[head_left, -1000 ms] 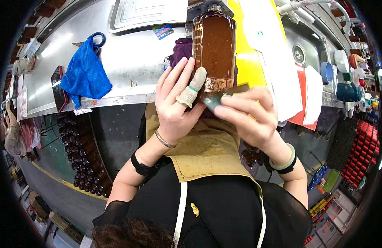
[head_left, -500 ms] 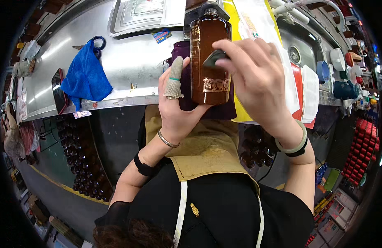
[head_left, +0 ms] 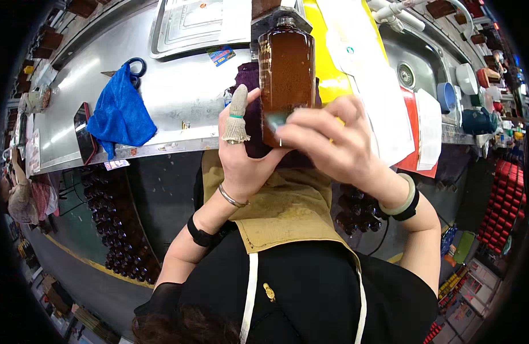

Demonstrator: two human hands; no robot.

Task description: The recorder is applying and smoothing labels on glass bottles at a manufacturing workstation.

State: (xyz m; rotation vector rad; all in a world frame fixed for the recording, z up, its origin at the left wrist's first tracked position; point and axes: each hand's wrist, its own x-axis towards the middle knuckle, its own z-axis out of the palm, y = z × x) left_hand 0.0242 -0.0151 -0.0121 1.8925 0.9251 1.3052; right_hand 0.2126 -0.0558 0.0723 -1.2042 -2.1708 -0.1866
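Note:
A brown glass bottle [head_left: 287, 71] with gold markings along its left side lies at the table's front edge, neck pointing away from me. Its lower end rests against my left hand [head_left: 244, 152], whose thumb crosses the base while the other fingers run up the left side. A knitted finger cover [head_left: 237, 117] with a green band sits on one of those fingers. Pinched in my right hand [head_left: 339, 137] is a small flat dark piece [head_left: 276, 120], smeared by motion, over the lower part of the bottle. Dark purple cloth [head_left: 247, 77] shows beneath the bottle.
On the left of the metal table [head_left: 184, 86] lie a blue cloth [head_left: 122, 109], scissors [head_left: 137, 67] and a phone [head_left: 84, 132]. A metal tray [head_left: 184, 28] stands farther back. White and yellow sheets [head_left: 367, 86] and a sink [head_left: 416, 57] are at the right.
My right hand has moved the flat piece down the bottle, toward its base. The bottle has shifted slightly left and nearer to me; my left hand stays at its base.

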